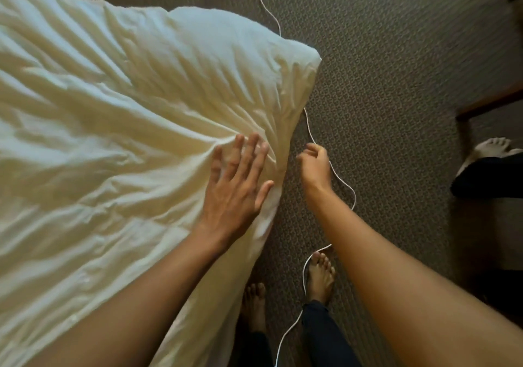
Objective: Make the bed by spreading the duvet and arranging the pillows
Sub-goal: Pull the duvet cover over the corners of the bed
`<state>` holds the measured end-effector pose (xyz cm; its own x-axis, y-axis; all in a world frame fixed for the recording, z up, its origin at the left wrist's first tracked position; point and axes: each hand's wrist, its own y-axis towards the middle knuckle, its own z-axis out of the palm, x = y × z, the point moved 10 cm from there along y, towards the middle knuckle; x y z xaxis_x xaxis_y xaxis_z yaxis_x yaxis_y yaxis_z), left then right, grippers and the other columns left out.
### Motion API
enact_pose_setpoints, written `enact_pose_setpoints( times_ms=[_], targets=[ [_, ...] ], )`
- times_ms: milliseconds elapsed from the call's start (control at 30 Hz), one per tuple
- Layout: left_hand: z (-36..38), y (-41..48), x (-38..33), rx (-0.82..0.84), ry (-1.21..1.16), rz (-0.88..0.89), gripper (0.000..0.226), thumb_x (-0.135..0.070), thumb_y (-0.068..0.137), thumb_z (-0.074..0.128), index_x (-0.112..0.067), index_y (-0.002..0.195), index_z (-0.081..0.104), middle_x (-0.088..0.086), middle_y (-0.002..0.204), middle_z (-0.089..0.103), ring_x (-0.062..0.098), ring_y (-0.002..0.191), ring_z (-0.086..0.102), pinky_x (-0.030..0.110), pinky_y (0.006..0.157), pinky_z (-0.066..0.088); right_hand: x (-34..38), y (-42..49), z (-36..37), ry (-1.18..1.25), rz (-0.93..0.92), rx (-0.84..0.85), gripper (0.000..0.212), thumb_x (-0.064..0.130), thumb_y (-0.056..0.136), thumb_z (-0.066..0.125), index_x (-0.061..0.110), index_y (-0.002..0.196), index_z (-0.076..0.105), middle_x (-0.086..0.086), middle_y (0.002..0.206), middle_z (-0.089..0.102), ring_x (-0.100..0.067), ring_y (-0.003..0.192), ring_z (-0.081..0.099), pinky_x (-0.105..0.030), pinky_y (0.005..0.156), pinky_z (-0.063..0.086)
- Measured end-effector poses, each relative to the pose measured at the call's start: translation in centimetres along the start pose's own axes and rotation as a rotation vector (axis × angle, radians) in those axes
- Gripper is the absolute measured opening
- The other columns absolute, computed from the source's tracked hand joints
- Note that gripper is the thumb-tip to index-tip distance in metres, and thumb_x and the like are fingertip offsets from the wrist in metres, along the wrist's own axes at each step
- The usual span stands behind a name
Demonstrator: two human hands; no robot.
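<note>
progress: duvet (113,112) spread but wrinkled, smoothing unfinished, no pillows in view | left hand (237,180) flat, fingers straight, pressing duvet edge beneath it | right hand (315,165) just beyond, off the bed, fingers curled at white cord (343,185), grasp unclear

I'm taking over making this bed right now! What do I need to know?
Left hand: flat, fingers spread, pressing the duvet near its edge.
Right hand: curled over the carpet beside a white cord; unclear whether it holds it.
Done: duvet spread out, but wrinkled.
To do: smooth it; arrange pillows, none in view.
</note>
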<state>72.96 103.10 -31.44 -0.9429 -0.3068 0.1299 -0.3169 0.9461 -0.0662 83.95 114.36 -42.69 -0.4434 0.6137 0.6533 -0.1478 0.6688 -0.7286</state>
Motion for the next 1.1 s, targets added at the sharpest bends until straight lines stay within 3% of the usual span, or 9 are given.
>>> enact_pose_setpoints(
  times_ms=[133,233,333,367,500,633,700,833,1100],
  targets=[
    [-1.2,4.8,2.3,-0.018,-0.038,-0.08,0.069,-0.051,0.101,0.033,-0.015,0.158,0.019,0.008,0.166,0.01,0.027,0.153,0.008,0.056,0.12,0.011,7.3,2.5,0.5,0.127,-0.065,0.121,0.048,0.053,0.094,0.056,0.013,0.12,0.061,0.004,0.114,0.064,-0.012,0.106,0.06,-0.029,0.093,0.046],
    [-1.5,8.8,3.6,-0.018,-0.085,-0.107,0.069,-0.052,0.1,0.03,-0.015,0.158,0.02,0.009,0.165,0.011,0.028,0.153,0.009,0.057,0.12,0.012,11.0,5.1,1.6,0.195,-0.039,0.157,0.053,0.064,0.086,0.059,0.016,0.105,0.07,-0.002,0.109,0.073,-0.019,0.102,0.069,-0.037,0.093,0.054],
    [-1.5,13.6,4.2,-0.013,-0.101,-0.106,0.069,-0.052,0.1,0.027,-0.015,0.157,0.02,0.009,0.165,0.011,0.029,0.153,0.007,0.057,0.12,0.01,13.7,6.9,3.4,0.211,0.108,0.183,0.082,0.077,0.061,0.072,0.016,0.115,0.067,-0.003,0.114,0.071,-0.021,0.103,0.068,-0.039,0.094,0.054],
    [-1.4,15.0,4.3,-0.008,-0.1,-0.102,0.068,-0.053,0.1,0.026,-0.016,0.157,0.021,0.009,0.165,0.012,0.028,0.153,0.008,0.057,0.12,0.009,14.5,7.9,3.7,0.223,0.126,0.157,0.086,0.073,0.058,0.077,0.013,0.119,0.066,-0.006,0.114,0.071,-0.023,0.102,0.069,-0.041,0.094,0.055],
    [-1.2,19.4,4.5,0.001,-0.148,-0.092,0.067,-0.054,0.1,0.023,-0.016,0.156,0.026,0.008,0.164,0.019,0.027,0.152,0.012,0.056,0.12,0.009,20.0,11.0,2.4,0.293,-0.129,-0.098,0.017,0.018,0.091,0.068,0.004,0.102,0.071,-0.012,0.099,0.073,-0.023,0.088,0.068,-0.044,0.088,0.058],
    [-0.6,20.7,2.1,0.029,-0.121,0.046,0.065,-0.051,0.101,0.029,-0.013,0.154,0.031,0.01,0.162,0.023,0.029,0.151,0.015,0.057,0.12,0.01,17.3,11.9,-0.8,0.198,-0.111,-0.303,0.022,0.023,0.092,0.064,0.007,0.105,0.073,-0.003,0.096,0.073,-0.022,0.093,0.071,-0.035,0.084,0.057],
    [0.2,20.5,1.3,0.072,-0.069,0.094,0.063,-0.049,0.101,0.031,-0.011,0.15,0.039,0.012,0.158,0.033,0.032,0.15,0.019,0.057,0.12,0.007,13.8,12.1,0.3,0.087,0.033,-0.232,0.024,0.021,0.094,0.062,0.004,0.107,0.072,-0.003,0.101,0.072,-0.022,0.093,0.069,-0.028,0.078,0.054],
    [1.0,20.5,1.1,0.167,0.003,0.138,0.059,-0.044,0.097,0.029,-0.012,0.14,0.053,0.012,0.149,0.048,0.036,0.147,0.026,0.058,0.119,0.004,8.1,11.2,4.5,0.01,0.348,-0.013,0.031,0.027,0.098,0.057,-0.001,0.111,0.065,-0.019,0.12,0.066,-0.035,0.111,0.063,-0.036,0.087,0.05],
    [0.0,22.1,2.0,0.318,-0.085,0.027,0.059,-0.044,0.098,0.024,-0.013,0.138,0.055,0.01,0.143,0.053,0.032,0.142,0.036,0.057,0.119,0.008,11.7,11.1,0.4,-0.256,0.241,-0.097,0.041,0.043,0.093,0.056,0.018,0.125,0.057,-0.009,0.126,0.058,-0.029,0.116,0.055,-0.044,0.101,0.046]
  ],
)
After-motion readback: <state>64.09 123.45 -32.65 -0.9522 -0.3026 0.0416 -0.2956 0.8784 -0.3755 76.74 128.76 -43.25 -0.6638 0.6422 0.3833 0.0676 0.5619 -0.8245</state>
